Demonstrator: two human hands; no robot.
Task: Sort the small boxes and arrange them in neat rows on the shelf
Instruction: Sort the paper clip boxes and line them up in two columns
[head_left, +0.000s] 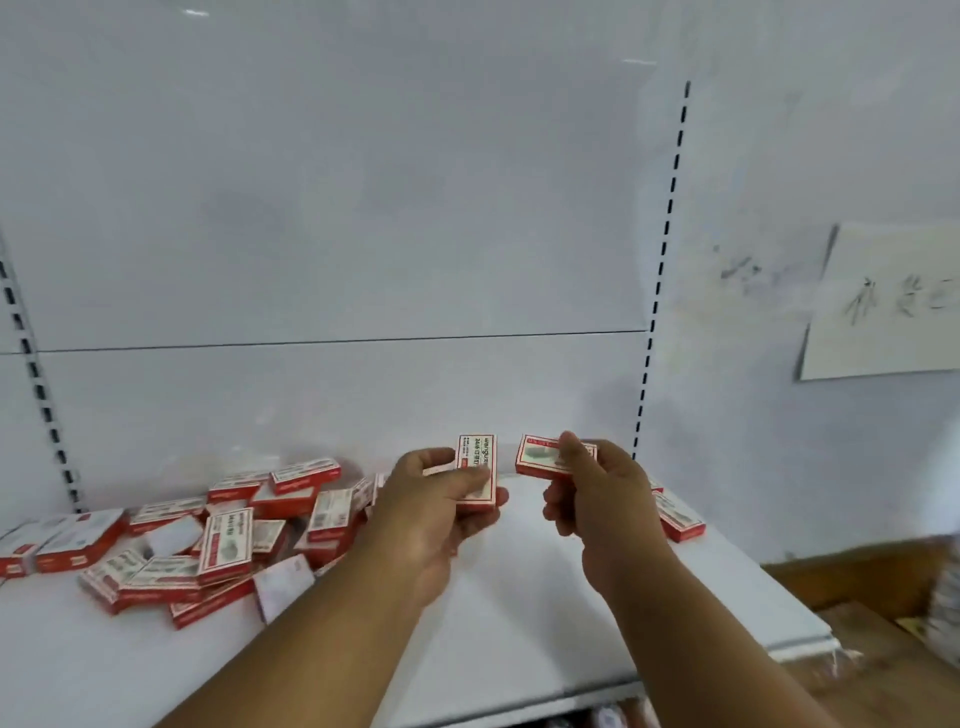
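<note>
**Two boxes in hand above a cluttered shelf**

A person's left hand (441, 499) grips one small red-and-white box (476, 467) over the white shelf (519, 623), thumb laid across its printed face and fingers curled behind. That box stands with its long axis running up and down in the frame, its printed text turned sideways, its face toward the camera. Just beside it, apart by a narrow gap, the right hand (597, 493) pinches a second box (550, 457) between thumb on top and fingers beneath; this one lies with its long axis running left to right, tipped slightly down toward the right, its face up.

On the shelf's left half sits a loose pile of boxes (223, 535) of the same red-and-white kind, lying flat, on edge and overlapping, pointing every which way; the blur and overlap make an exact count unsafe, though there seem to be roughly twenty. One box (226, 543) in the pile stands out, propped with its long axis near upright. Right of the hands, a single box (678, 517) rests flat on the shelf, long axis angled toward the back panel, with what may be another partly hidden behind the right wrist.

A sheet of paper (883, 301) with handwriting hangs on the wall (779, 156) at right.
</note>
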